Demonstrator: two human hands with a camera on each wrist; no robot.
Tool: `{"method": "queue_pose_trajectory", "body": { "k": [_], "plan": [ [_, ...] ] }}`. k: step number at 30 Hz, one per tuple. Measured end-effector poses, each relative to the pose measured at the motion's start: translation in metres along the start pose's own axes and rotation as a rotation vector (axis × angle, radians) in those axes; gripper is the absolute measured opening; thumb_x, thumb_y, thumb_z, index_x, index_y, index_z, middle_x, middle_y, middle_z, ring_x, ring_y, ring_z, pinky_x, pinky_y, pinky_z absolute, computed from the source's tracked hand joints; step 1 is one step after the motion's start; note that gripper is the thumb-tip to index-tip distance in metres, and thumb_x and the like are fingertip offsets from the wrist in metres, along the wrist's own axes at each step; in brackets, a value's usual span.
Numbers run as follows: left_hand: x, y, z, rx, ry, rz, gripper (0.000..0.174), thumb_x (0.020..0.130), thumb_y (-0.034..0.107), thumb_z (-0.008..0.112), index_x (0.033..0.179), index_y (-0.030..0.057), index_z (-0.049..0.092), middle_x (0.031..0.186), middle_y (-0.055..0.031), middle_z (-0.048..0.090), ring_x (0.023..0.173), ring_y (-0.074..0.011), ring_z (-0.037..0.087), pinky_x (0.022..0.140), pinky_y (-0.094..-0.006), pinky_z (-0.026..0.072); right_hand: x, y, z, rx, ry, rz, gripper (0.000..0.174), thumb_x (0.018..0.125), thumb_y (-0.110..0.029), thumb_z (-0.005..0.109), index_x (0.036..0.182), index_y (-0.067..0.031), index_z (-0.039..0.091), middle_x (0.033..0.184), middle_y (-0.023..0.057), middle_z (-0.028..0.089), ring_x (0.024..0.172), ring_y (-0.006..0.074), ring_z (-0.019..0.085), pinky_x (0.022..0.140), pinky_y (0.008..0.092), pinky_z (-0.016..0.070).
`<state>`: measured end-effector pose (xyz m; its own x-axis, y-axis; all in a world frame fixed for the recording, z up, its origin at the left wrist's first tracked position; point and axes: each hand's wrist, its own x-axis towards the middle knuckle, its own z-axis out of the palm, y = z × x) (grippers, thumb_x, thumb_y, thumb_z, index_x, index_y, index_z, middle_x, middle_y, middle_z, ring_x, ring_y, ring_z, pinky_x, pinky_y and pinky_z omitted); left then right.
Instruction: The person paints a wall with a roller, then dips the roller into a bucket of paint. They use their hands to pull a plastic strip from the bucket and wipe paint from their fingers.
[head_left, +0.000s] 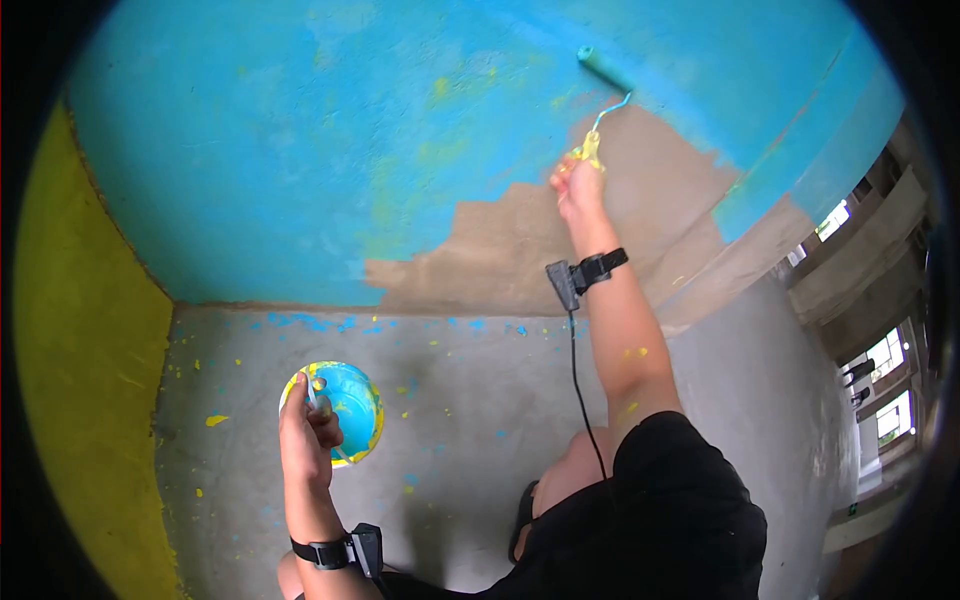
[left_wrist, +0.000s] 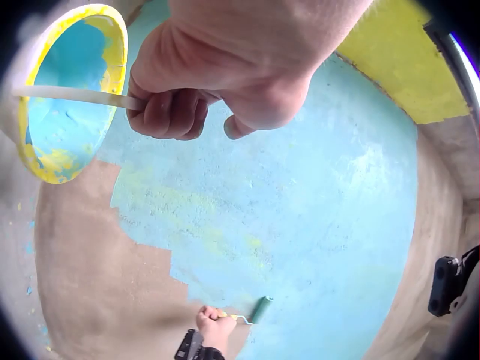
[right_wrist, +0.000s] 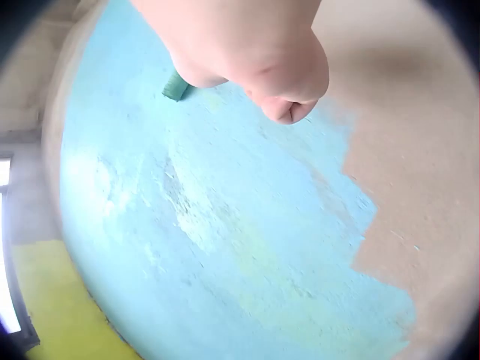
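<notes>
The right hand grips the yellow-smeared handle of a paint roller, whose teal sleeve lies against the blue-painted wall. In the right wrist view the curled right hand hides the handle, and the roller sleeve shows beside it. The left hand holds a bucket by its white handle; blue paint is inside and yellow paint coats the rim. In the left wrist view the left hand's fingers curl round the bucket handle.
Bare brown wall borders the blue area below and to the right. A yellow wall stands at the left. Blue and yellow spots dot the grey floor. A black cable runs from the right wrist camera. Windows are at far right.
</notes>
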<state>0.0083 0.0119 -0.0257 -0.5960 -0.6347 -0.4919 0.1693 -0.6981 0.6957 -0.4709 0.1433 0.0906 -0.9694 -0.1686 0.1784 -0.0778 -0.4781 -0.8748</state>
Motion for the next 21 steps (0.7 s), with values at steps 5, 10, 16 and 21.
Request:
{"method": "queue_pose_trajectory", "body": {
  "k": [5,10,16,21],
  "plan": [
    [0.003,0.001,0.001,0.036,0.014,-0.013,0.030,0.098,0.043,0.060,0.087,0.0183,0.047,0.061,0.0073,0.030,0.048,-0.0059,0.025,0.047,-0.0264,0.0177,-0.027,0.000,0.003,-0.130,0.015,0.017,0.019,0.105,-0.021,0.041,0.092,-0.0125,0.053,0.070,-0.0010,0.048,0.054,0.0084,0.042,0.046,0.0250,0.0358],
    [0.007,-0.003,-0.005,0.021,-0.030,0.007,0.032,0.097,0.044,0.060,0.090,0.0146,0.051,0.062,0.0080,0.030,0.049,-0.0043,0.024,0.047,-0.0252,0.0162,-0.072,0.110,-0.060,-0.172,-0.070,0.210,0.029,0.106,-0.031,0.047,0.085,-0.0124,0.053,0.065,-0.0021,0.047,0.052,0.0085,0.042,0.043,0.0256,0.0338],
    [0.005,0.001,-0.005,0.080,-0.029,-0.010,0.035,0.097,0.043,0.060,0.085,0.0165,0.042,0.061,0.0071,0.029,0.049,-0.0059,0.025,0.049,-0.0270,0.0185,-0.131,0.202,-0.103,-0.261,0.017,0.429,0.029,0.106,-0.029,0.045,0.083,-0.0122,0.052,0.064,-0.0016,0.047,0.049,0.0084,0.041,0.041,0.0255,0.0314],
    [0.006,0.003,-0.004,0.076,-0.058,-0.017,0.035,0.096,0.045,0.061,0.085,0.0168,0.043,0.061,0.0070,0.031,0.049,-0.0062,0.026,0.048,-0.0269,0.0190,-0.143,0.198,-0.114,-0.331,0.113,0.468,0.030,0.104,-0.030,0.048,0.081,-0.0117,0.051,0.060,-0.0017,0.047,0.046,0.0085,0.040,0.038,0.0262,0.0289]
  ]
}}
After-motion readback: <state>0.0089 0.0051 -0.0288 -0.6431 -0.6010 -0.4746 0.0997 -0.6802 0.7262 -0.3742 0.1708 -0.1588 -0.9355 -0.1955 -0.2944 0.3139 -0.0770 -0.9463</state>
